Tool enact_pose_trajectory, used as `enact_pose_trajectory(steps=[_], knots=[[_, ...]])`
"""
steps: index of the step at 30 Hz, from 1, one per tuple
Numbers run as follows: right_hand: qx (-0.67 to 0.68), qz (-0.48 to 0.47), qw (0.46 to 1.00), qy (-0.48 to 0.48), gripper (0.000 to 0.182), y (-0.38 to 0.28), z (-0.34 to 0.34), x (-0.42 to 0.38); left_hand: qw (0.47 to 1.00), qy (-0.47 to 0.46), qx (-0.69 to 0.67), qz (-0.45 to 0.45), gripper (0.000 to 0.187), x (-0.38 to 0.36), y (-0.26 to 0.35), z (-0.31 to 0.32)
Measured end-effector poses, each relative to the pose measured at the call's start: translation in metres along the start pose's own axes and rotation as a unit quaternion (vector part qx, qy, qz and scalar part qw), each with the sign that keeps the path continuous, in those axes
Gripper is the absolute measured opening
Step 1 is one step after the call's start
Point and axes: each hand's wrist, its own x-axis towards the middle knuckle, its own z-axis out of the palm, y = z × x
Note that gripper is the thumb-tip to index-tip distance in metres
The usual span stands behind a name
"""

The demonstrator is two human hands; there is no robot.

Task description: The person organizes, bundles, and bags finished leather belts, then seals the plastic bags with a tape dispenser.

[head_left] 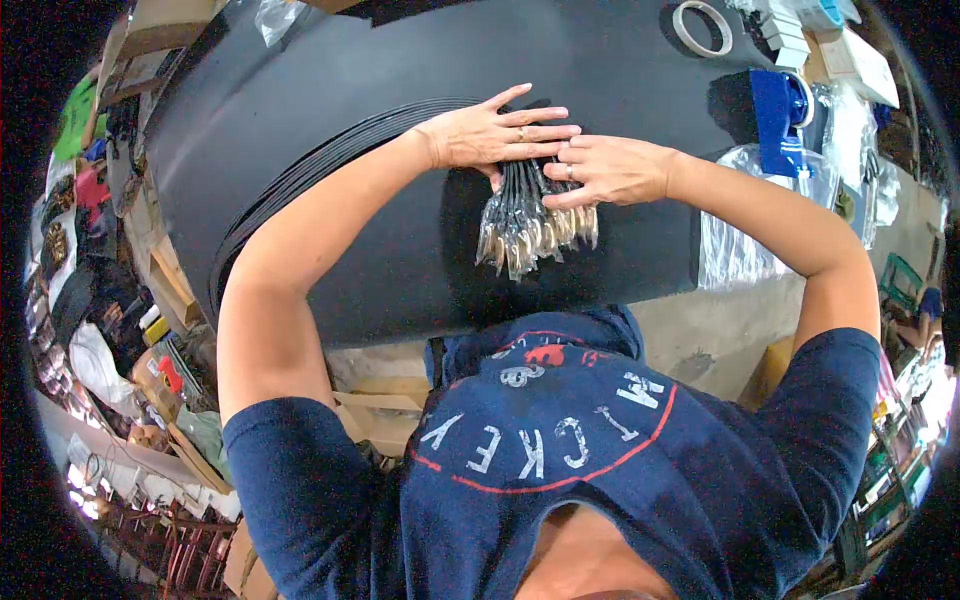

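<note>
A bundle of black cables (pixel 350 130) curves across the dark table. Its near ends (pixel 535 235) fan out toward my body, gold-coloured tips in small clear plastic sleeves. My left hand (pixel 490 135) lies over the cables just behind these ends, fingers stretched out and apart, thumb partly hidden. From the other side my right hand (pixel 615 170) rests on the bundle with its fingers extended, and its fingertips meet those of the left. Under both hands the cables are mostly hidden.
A roll of tape (pixel 703 28) lies at the table's far edge. On the right stand a blue tape dispenser (pixel 778 125) and clear plastic bags (pixel 740 240). Small white boxes (pixel 785 35) sit at the back right. Cartons and clutter (pixel 150 380) fill the left side.
</note>
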Motion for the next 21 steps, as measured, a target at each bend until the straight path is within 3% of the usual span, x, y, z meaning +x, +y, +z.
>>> enact_pose_trajectory(steps=[2, 7, 9, 15, 17, 21], knots=[[-0.005, -0.001, 1.000, 0.005, 0.033, 0.0009, -0.0005, 0.0006, 0.999, -0.045, 0.004, -0.015, 0.122, 0.0009, 0.0004, -0.0028], [-0.002, 0.038, 0.999, -0.025, 0.029, -0.0068, 0.0025, 0.0065, 1.000, -0.022, 0.018, -0.010, 0.123, 0.0004, -0.0002, 0.0001], [0.004, 0.032, 0.999, -0.021, 0.017, -0.0077, 0.0047, 0.0080, 1.000, -0.018, 0.020, -0.008, 0.123, 0.0001, -0.0005, 0.0005], [-0.038, -0.034, 0.999, 0.002, 0.017, -0.0063, 0.0043, 0.0070, 0.999, -0.034, -0.010, -0.027, 0.125, -0.0005, 0.0007, 0.0021], [-0.041, -0.043, 0.998, 0.007, 0.016, -0.0050, 0.0041, 0.0065, 1.000, 0.019, -0.011, -0.014, 0.128, -0.0011, 0.0011, 0.0041], [-0.021, -0.044, 0.999, -0.023, 0.023, -0.0054, 0.0014, 0.0056, 1.000, 0.014, -0.016, -0.015, 0.128, -0.0013, 0.0008, 0.0045]])
